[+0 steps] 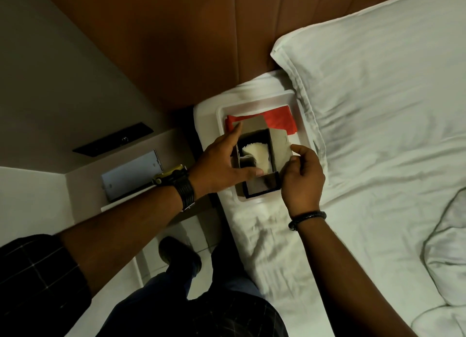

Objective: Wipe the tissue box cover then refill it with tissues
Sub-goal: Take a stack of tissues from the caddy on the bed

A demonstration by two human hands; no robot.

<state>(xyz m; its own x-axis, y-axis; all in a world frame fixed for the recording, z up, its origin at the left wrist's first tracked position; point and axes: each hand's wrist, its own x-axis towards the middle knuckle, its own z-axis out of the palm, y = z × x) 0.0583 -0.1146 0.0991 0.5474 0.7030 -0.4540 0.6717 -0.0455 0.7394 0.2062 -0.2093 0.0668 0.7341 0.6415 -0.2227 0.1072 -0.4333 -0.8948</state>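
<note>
Both hands grip one tissue box cover [254,157] at frame centre: left hand [222,165] clamped on its left wall, right hand [301,178] pinching its right flap; one white tissue wad [256,155] inside.

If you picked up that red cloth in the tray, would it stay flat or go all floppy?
Probably floppy: the red cloth lies flat and thin in the white tray, its edge slightly wavy. Likely light too, and it seems partly tucked under the tissue box cover, so it might drag.

Tissue box cover [259,160] in tray [300,102] on bed [378,160]; cloth [277,120] behind, perhaps under it.
</note>
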